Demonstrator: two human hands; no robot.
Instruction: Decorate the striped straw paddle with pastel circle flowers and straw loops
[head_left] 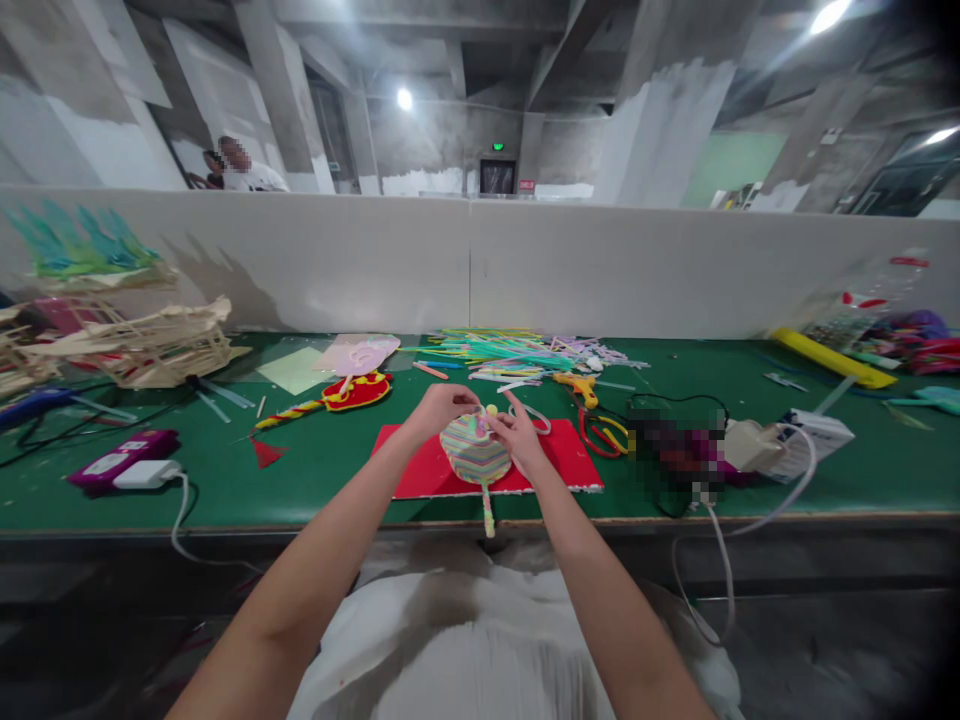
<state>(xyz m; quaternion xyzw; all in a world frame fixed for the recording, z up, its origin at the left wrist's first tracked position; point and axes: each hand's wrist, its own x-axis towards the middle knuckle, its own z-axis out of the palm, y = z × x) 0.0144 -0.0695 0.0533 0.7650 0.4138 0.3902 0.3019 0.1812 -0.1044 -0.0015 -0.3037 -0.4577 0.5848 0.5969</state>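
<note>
A round fan [474, 462] with pastel stripes and a wrapped handle lies on a red sheet [421, 470], its handle reaching past the table's front edge. At its upper left rim my left hand [444, 408] is closed, thumb and fingertips pinched together over something too small to make out. My right hand [519, 432] touches the fan's upper right, its fingers bent in a pinch and the index finger raised. Between the fingertips of both hands are a small yellow piece [492, 410] and some pinkish decoration on the fan. A pale loop of strip shows behind my right hand.
Coloured pipe cleaners [502, 350] lie along the back. An orange glue gun [577, 388] and scissors [604, 436] are to the right. A red and yellow fan [356, 392] with a tassel, a wooden stick model [142, 345] and a purple power bank [124, 462] stand left.
</note>
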